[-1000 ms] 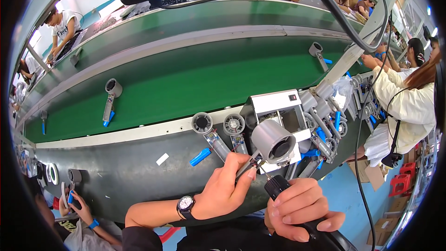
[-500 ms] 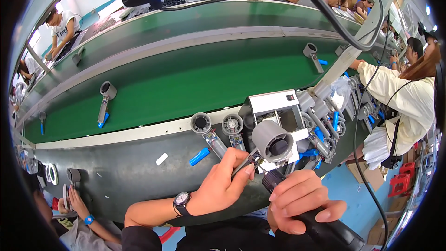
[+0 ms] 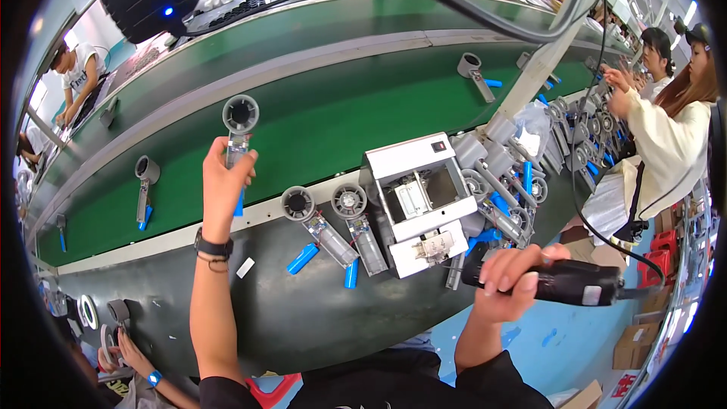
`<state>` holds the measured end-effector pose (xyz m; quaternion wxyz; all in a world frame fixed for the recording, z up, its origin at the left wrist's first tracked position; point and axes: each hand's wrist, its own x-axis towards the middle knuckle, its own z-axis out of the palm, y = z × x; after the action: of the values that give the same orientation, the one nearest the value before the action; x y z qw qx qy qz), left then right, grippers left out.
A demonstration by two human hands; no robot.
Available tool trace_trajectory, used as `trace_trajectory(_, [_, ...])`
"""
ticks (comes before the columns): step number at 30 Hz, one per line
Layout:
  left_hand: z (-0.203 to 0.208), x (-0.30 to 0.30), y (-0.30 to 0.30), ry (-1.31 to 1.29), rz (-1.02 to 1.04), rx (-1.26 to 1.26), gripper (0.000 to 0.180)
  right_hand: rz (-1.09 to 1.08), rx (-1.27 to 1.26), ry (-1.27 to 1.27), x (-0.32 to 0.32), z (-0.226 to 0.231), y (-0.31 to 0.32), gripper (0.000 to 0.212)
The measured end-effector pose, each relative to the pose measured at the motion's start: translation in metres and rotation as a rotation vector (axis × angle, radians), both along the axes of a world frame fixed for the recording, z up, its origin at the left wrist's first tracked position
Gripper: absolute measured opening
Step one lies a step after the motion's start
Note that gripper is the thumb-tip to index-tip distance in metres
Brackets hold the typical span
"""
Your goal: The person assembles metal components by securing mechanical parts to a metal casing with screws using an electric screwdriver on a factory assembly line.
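Note:
My left hand [image 3: 225, 185] is closed round the handle of a grey handheld fan [image 3: 240, 115] with its circuit parts exposed, holding it over the green conveyor belt [image 3: 318, 140]. A blue battery hangs below that hand. My right hand [image 3: 509, 279] grips a corded black electric screwdriver [image 3: 579, 285], held level at the right of the bench; its tip is hard to make out. Between the hands stands a white metal fixture [image 3: 405, 155]. Left of it, two more open grey fans, one dark-centred [image 3: 298, 203] and one pale-centred [image 3: 349, 201], lie on the bench with blue batteries.
Right of the fixture is a heap of grey fans [image 3: 496, 163] with batteries. A slanting metal post [image 3: 534, 76] and black cable [image 3: 581, 182] stand nearby. Other fans [image 3: 146, 170] lie on the belt. A co-worker in cream [image 3: 659, 151] is at right; another's hands [image 3: 132, 352] work lower left.
My left hand has carried the fan from in front of the fixture up and left over the belt. The screwdriver has come away from the fan, and my right hand has swung it to the right.

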<state>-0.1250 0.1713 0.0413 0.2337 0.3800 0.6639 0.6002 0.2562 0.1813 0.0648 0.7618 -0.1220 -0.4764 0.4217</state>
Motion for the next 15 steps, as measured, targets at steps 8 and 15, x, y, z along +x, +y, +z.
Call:
trace_trajectory(8, [-0.063,-0.049,0.033,0.486,0.145,-0.196,0.025,0.0,0.005,-0.134,-0.009,-0.017,0.004,0.043])
trace_trajectory(15, [-0.062,-0.028,0.035,0.526,0.209,-0.351,0.027,-0.034,-0.092,-0.26,-0.017,-0.01,0.005,0.045])
